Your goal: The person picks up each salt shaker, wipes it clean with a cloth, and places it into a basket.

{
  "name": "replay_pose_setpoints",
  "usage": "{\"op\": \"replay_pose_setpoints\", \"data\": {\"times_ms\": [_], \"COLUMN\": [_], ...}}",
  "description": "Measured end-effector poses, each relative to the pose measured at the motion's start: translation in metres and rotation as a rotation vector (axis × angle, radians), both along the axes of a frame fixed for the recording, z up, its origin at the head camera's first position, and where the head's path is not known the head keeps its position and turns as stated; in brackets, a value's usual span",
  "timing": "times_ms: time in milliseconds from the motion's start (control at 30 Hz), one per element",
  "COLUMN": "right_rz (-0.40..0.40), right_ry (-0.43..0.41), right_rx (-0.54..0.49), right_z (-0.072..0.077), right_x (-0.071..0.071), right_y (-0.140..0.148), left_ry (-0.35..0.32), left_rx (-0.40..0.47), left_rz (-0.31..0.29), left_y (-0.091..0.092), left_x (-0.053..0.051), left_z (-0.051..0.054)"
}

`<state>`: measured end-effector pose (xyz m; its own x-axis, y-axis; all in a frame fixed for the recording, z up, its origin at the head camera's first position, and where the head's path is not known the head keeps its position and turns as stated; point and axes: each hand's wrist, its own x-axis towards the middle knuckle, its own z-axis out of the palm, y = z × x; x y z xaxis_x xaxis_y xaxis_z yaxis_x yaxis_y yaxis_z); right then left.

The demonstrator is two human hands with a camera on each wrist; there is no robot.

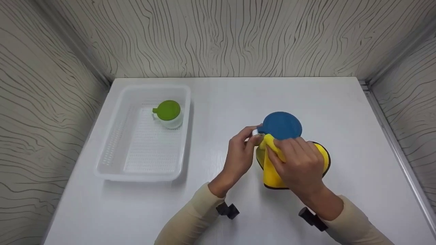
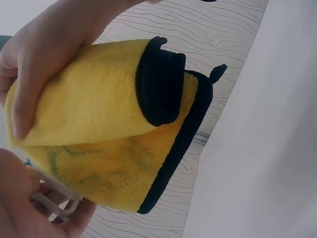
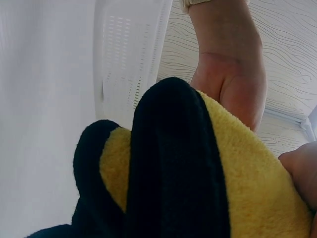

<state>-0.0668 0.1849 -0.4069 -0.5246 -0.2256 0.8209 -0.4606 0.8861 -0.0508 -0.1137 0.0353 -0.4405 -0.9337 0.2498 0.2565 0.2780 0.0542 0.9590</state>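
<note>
A cup with a round blue lid (image 1: pixel 282 124) is held up over the right half of the table. My left hand (image 1: pixel 236 154) grips it by its pale handle (image 2: pixel 73 206), near the lid's tab. Bunched in my right hand (image 1: pixel 301 165) is a yellow cloth (image 1: pixel 272 175) with black edging, touching the cup just below the lid. In the left wrist view, the folded cloth (image 2: pixel 94 99) hides most of the cup's body and shows faint greenish marks. From the right wrist, the cloth (image 3: pixel 257 168) covers the cup and much of the left hand.
At the left of the white table (image 1: pixel 218 98) stands a white perforated plastic basket (image 1: pixel 185 136). Inside it, near the back right corner, sits a clear cup with a green lid (image 1: pixel 169 110). Wood-patterned panels (image 1: pixel 218 37) border the back and both sides.
</note>
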Motion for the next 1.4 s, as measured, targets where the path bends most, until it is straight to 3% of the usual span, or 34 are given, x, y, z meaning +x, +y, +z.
{"op": "replay_pose_setpoints", "data": {"times_ms": [367, 1000, 1400], "right_rz": [0.054, 0.220, 0.240], "right_ry": [-0.011, -0.083, -0.171], "right_rx": [-0.040, -0.137, -0.160], "right_z": [-0.001, -0.007, -0.005], "right_x": [0.003, 0.003, 0.001], "right_y": [0.010, 0.055, 0.075], "left_ry": [-0.020, -0.029, -0.034], "left_rx": [-0.035, -0.023, -0.037], "left_rz": [0.002, -0.065, -0.095], "left_y": [-0.006, -0.013, -0.018], "left_x": [-0.002, -0.005, -0.006], "left_z": [0.001, 0.003, 0.004]}}
